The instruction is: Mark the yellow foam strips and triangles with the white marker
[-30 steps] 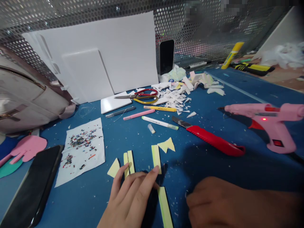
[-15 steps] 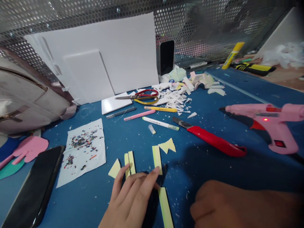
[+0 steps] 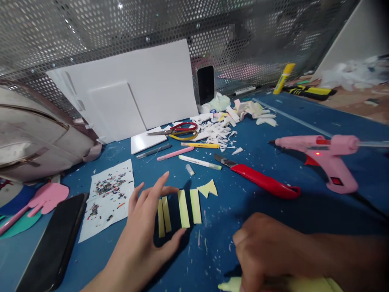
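My left hand [image 3: 148,227] spans a pale yellow-green strip [image 3: 184,209], its thumb at the near end and a finger at the far end. Two narrower strips [image 3: 164,215] lie between its fingers and thumb. Another strip [image 3: 196,206] lies just to the right, below a jagged yellow piece [image 3: 208,188]. At the lower right my right hand [image 3: 258,247] is closed, its fingers curled over a light yellow-green object [image 3: 231,284] at the bottom edge, mostly hidden by the hand.
A red cutter [image 3: 264,180] and a pink glue gun [image 3: 325,156] lie on the right. Behind are markers [image 3: 200,162], scissors [image 3: 179,132] and white scraps [image 3: 217,132]. A paper with bits [image 3: 109,196] and a phone [image 3: 54,243] lie left.
My left hand has lifted its fingers and opened around a strip, which now stands beside the others. The near strip has left its place. A yellow-green object now shows under my right hand.
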`<state>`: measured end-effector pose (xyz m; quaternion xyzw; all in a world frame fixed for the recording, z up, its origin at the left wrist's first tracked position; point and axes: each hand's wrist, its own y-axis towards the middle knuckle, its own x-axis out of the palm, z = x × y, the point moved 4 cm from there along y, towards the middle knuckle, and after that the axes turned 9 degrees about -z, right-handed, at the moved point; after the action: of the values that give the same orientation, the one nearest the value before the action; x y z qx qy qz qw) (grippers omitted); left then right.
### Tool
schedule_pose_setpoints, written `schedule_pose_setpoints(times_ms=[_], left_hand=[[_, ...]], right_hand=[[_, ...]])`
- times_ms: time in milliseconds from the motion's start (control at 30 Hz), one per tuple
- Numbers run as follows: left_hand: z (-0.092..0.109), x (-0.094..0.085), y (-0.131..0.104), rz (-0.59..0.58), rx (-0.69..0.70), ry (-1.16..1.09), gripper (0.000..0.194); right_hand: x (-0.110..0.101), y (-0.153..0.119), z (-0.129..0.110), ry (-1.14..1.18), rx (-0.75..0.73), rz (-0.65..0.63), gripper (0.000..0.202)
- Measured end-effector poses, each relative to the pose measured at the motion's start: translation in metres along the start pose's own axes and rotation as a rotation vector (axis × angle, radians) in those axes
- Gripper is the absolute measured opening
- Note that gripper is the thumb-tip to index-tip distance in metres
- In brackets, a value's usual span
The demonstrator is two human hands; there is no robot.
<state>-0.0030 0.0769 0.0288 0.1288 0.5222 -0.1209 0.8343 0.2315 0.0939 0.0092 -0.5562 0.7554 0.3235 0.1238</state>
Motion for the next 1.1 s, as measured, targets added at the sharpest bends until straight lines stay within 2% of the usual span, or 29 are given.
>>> schedule_pose_setpoints(times_ms=[67,233,400,667,767,900,1000,1100], left_hand=[[0.001,0.003,0.004,-0.048,-0.029,0.025,0.084],[0.001,-0.001,0.007,-0.113,-0.044,0.089,0.090],[-0.009,-0.009,-0.002,-0.080,-0.050,0.189,0.099],[-0.009,-0.005,-0.011,-0.136,-0.075,0.179,0.089],[0.002,-0.009,-0.015,-0.084,-0.053,0.148,0.086],[0.034,-0.011,-0.026,0.007,0.035,0.147,0.081],[0.054,0.000,-0.035,-0.020,0.131,0.109,0.074],[0.059,0.018,-0.040,-0.068,0.185,0.009,0.061]], right_hand=[[-0.006,-0.002,-0.004,0.046,0.104,0.164,0.026],[-0.014,0.005,-0.012,0.087,0.143,0.036,0.022],[-0.017,0.007,-0.009,0.149,0.146,0.034,0.020],[-0.015,0.008,-0.009,0.149,0.140,0.028,0.019],[-0.016,0.008,-0.007,0.140,0.125,0.050,0.018],[-0.021,0.008,-0.009,0.143,0.087,0.125,0.016],[-0.020,0.005,-0.011,0.088,0.081,0.152,0.015],[-0.014,0.001,-0.013,-0.006,0.051,0.208,0.018]])
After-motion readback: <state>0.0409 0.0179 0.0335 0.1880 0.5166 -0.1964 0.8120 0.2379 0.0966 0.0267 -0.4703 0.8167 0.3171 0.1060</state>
